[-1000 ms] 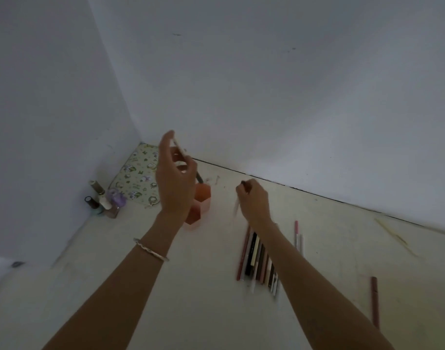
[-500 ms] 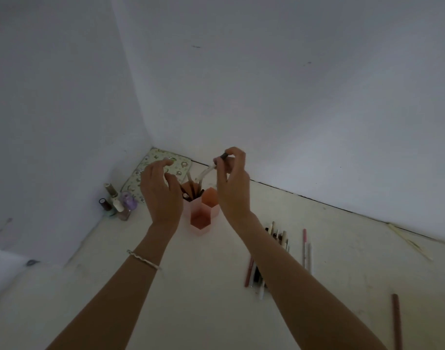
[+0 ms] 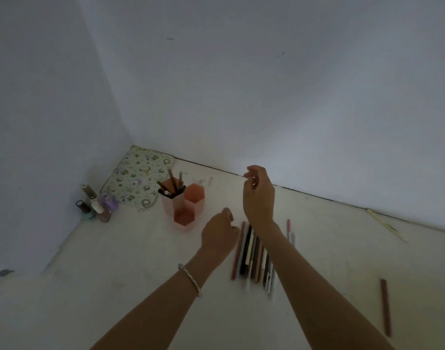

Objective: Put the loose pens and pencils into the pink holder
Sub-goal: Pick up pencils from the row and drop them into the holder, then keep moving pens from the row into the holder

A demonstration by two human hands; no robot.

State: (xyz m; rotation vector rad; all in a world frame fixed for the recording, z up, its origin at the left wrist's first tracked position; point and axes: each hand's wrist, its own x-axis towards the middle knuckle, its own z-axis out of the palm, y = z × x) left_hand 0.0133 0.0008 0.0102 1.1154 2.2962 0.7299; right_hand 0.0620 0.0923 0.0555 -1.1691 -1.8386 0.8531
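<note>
The pink plastic hexagon-cell pen holder (image 3: 188, 205) is sitting left of centre, with a few dark pens (image 3: 172, 189) standing in its back left cell. A row of loose pens and pencils (image 3: 254, 256) is lying at lower centre. The left hand (image 3: 220, 234) is hovering curled at the row's top end, can't tell if it's pinching anything. The right hand (image 3: 258, 195) is hanging higher up, fingers loosely bent and holding nothing.

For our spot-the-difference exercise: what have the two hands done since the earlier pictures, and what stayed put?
The right hand no longer holds a pen and has drawn back from the pink holder. The left hand has dropped from beside the holder to the loose pens. Holder, bottles and lone pencil stayed.
</note>
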